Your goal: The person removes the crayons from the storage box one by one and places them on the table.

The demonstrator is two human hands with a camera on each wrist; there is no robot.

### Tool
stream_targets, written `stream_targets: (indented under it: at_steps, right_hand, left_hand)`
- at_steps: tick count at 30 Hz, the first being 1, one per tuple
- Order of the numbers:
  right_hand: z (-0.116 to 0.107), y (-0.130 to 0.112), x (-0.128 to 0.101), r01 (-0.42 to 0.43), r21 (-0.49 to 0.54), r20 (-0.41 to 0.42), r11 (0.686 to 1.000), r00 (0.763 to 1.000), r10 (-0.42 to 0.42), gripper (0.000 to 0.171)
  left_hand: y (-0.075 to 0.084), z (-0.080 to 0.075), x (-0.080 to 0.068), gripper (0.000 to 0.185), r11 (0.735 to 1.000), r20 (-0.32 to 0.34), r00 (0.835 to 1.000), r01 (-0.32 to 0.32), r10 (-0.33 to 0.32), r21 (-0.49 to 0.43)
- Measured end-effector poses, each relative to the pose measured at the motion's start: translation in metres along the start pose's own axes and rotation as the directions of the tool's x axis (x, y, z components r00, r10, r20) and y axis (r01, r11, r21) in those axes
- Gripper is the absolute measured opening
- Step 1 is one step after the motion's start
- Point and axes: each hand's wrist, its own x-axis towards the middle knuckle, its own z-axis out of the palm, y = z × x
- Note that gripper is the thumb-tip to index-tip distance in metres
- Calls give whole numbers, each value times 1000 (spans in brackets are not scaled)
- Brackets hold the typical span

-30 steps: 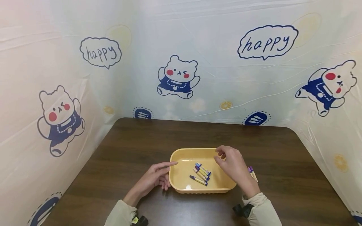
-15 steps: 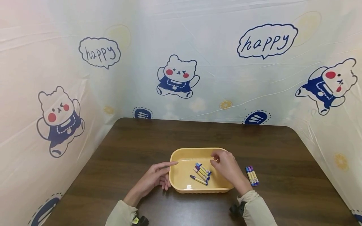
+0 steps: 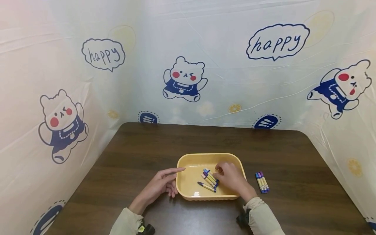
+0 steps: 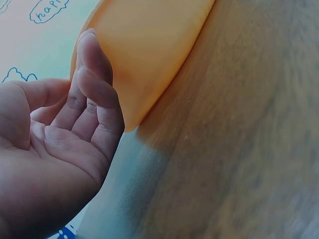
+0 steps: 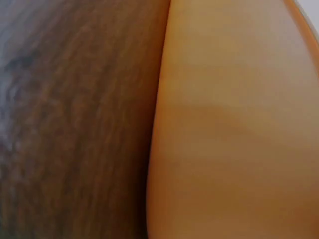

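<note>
Several crayons (image 3: 209, 179) with yellow wrappers and blue ends lie in a loose pile inside a yellow plastic tray (image 3: 188, 160). At the tray's left end, my left hand (image 3: 157, 187) holds the rim, one finger reaching over it and the others against the outer wall. Its palm side and bent fingers show in the left wrist view. Inside the tray, my right hand (image 3: 232, 176) hovers at the right of the pile, index finger and thumb apart beside the crayons. Whether they touch one is too small to tell. The right wrist view shows only the tray's outer wall (image 5: 229, 124).
Several more crayons (image 3: 262, 182), with blue and purple tips, lie side by side on the dark wooden table (image 3: 141, 147), right of the tray. A printed cloth (image 3: 223, 81) with bears hangs round the table's back and sides.
My right hand has moved left and down from above the tray's right rim to beside the crayon pile, uncovering the crayons on the table. The left hand stays put.
</note>
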Motion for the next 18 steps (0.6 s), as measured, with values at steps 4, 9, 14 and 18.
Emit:
stream_targets:
  at_steps: [4,9,14,18]
  right_hand:
    - [2,0,0,33,-8,26,999,999,-33,16]
    - [3,0,0,70,-51,34,996,997,-69,10]
    - [4,0,-1,89,-90,39,992,996,-86,6]
    - [5,0,-2,101,-101,33,990,995,-98,8]
  left_hand:
    - [2,0,0,49,1000,-11,1000,21,-21,12]
    - [3,0,0,50,1000,-13,1000,21,-21,15]
    - [1,0,0,49,1000,0,1000,8,-8,5]
    - [1,1,-1,48,1000,1,1000,3,-3,5]
